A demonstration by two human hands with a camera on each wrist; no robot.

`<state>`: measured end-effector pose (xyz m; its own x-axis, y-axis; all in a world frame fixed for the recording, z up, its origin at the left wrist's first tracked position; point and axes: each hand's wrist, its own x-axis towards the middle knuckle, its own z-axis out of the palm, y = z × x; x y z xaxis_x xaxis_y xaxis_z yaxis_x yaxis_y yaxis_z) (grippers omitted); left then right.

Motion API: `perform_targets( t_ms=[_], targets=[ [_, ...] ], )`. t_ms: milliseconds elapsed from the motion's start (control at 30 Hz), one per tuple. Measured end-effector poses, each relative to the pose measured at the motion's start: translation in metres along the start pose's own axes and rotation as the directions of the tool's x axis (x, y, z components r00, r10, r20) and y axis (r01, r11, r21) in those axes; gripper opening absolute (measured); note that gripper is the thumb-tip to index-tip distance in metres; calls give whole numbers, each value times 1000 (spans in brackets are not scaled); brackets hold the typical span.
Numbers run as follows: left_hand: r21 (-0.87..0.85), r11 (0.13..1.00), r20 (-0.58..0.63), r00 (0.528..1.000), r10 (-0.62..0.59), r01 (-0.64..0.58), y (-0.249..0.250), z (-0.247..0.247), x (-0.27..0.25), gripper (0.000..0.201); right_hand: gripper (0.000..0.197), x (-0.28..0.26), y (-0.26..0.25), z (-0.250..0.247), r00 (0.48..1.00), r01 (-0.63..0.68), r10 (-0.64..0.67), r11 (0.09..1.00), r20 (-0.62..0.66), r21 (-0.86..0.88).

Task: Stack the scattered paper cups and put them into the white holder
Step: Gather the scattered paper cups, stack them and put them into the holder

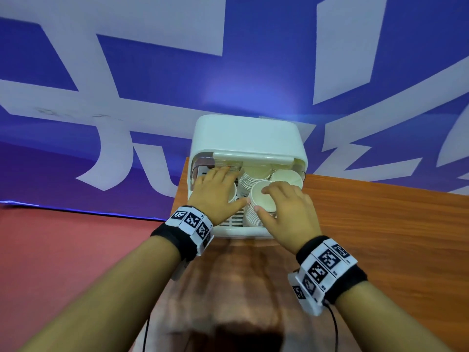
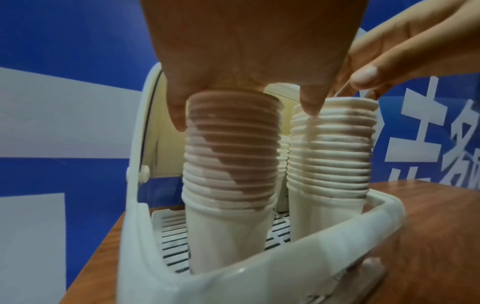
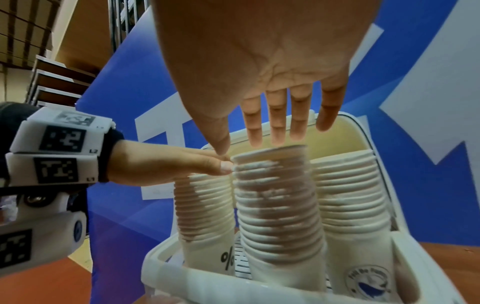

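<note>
Head view shows both hands over the white holder [image 1: 250, 138] on the tabletop [image 1: 380, 224]. Left hand [image 1: 215, 191] lies palm-down on a cup stack [image 2: 228, 164], fingers draped over its rim. Right hand [image 1: 286, 212] has fingers straight and spread, grip apart, above the middle cup stack [image 3: 278, 205], thumb tip near its rim. More stacks stand just beyond both hands inside the holder

Wooden table [image 1: 380, 224], reddish-brown grain, seen from above; its left edge borders a red floor [image 1: 63, 250]. Standing directly on the table, at the far left corner against a blue-and-white banner [image 1: 152, 85], is the white holder [image 1: 247, 138], lid raised. The holder's front wall [image 2: 259, 273] rests on the tabletop; bare wood extends to the right and toward the viewer.
</note>
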<state>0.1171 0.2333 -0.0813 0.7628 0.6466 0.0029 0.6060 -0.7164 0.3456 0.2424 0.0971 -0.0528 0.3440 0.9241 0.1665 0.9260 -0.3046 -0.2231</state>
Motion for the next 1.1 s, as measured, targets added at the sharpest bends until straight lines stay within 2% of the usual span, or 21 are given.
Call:
perform_targets(
  t_ms=[100,233,300,433,567,700,800,867,967,1033,1100],
  targets=[
    [94,996,30,999,-9,6,6,-1,5,67,49,-6,11,-1,995,-67,67,998,76,-1],
    [192,978,86,994,64,-80,12,1,6,63,55,-8,15,1,975,-100,105,994,194,-32],
    [227,971,104,993,56,-78,12,2,7,61,49,-10,16,5,973,-103,101,995,206,-1],
    [304,950,128,991,37,-75,13,3,9,51,23,-12,18,18,971,-82,63,994,229,78],
    [253,966,141,990,20,-55,14,0,8,52,21,-9,16,28,971,-81,44,985,236,151],
    [159,987,42,999,-29,22,7,-3,5,52,23,-1,10,30,964,-62,12,981,266,182],
    [128,990,6,998,-56,55,1,-4,5,55,29,-3,11,22,979,-13,-17,989,201,149],
    [117,991,28,997,-67,63,2,-5,8,60,32,-8,15,15,996,17,-31,986,85,166],
    [110,992,45,996,-71,66,6,-3,12,51,31,-12,27,6,998,37,-26,982,-61,184],
    [111,991,51,996,-79,73,8,-2,15,46,31,-9,37,2,996,2,13,987,-93,163],
    [111,990,58,993,-98,91,9,-2,19,42,35,-3,44,1,997,-52,59,992,-57,119]
  ],
)
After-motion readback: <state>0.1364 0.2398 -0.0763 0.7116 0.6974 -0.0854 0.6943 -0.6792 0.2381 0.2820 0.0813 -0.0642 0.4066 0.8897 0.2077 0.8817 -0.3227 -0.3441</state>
